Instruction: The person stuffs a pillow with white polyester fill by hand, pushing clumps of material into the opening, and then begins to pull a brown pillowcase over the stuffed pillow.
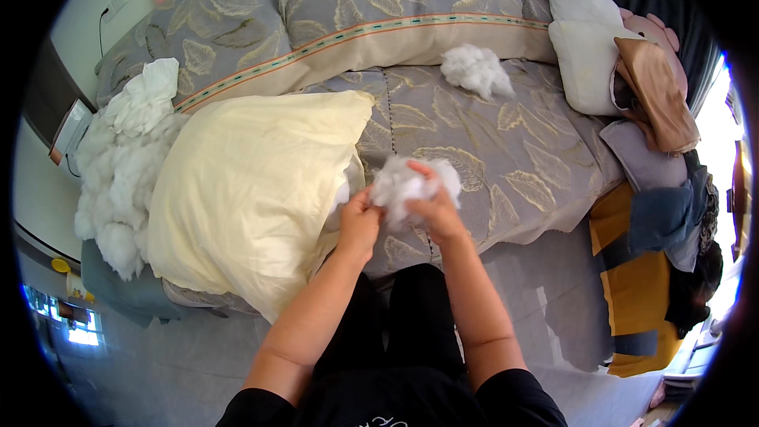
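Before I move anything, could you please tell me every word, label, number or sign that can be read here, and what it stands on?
White lettering on the black short-sleeved shirt: cut off by the picture's lower edge, no whole word readable.
Pale cream fabric cushion cover: no lettering seen.
Small yellow-and-white object at lower left: too small to tell.
Otherwise, I can read none.

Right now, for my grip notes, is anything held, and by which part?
White stuffing: the left hand pinches its lower-left edge, the right hand holds its right side.
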`<state>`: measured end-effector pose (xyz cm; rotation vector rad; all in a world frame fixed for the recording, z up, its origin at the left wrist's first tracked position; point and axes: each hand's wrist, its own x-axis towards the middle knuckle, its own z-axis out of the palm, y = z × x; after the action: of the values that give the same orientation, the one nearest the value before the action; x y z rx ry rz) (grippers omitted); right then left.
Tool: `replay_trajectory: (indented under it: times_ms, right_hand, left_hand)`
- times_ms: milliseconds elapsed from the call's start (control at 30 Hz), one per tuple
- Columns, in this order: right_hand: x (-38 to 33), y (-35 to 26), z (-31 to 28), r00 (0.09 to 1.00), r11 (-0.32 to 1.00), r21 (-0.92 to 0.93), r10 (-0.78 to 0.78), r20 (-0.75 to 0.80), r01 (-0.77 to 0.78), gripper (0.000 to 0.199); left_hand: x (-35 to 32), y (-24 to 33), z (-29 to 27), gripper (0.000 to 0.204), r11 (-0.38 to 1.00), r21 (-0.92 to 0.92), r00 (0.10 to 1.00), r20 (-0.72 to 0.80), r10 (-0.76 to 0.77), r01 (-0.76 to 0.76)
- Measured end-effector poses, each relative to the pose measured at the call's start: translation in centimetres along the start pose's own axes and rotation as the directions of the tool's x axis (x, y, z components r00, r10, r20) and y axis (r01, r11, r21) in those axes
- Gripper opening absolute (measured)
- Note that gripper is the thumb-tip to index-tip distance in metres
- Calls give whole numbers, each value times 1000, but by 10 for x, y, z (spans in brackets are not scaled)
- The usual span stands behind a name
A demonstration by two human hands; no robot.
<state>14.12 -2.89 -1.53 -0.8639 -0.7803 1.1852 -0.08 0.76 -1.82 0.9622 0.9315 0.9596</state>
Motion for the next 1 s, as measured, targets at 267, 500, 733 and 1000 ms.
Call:
replay_trajectory:
  times_ms: [267, 500, 733, 1000]
  right_hand:
    - [0, 36, -29, 970, 997, -72, -33, -240, 16, 29]
    - [-4, 35, -63, 992, 919, 373, 114, 49, -124, 41]
    - [7, -19, -65, 966, 773, 587, -131, -223, 241, 43]
    - [-9, 30, 1, 988, 640, 764, 152, -20, -83, 45]
  left_hand:
    - [-17, -1, 6, 71, 982, 158, 931, 364, 38, -101]
    - [37, -20, 6, 54, 479, 582, 713, 685, 148, -657]
    - [10, -40, 26, 40, 13, 857, 851, 509, 129, -515]
    - [-59, 75, -13, 48, -310, 883, 440, 448, 778, -351]
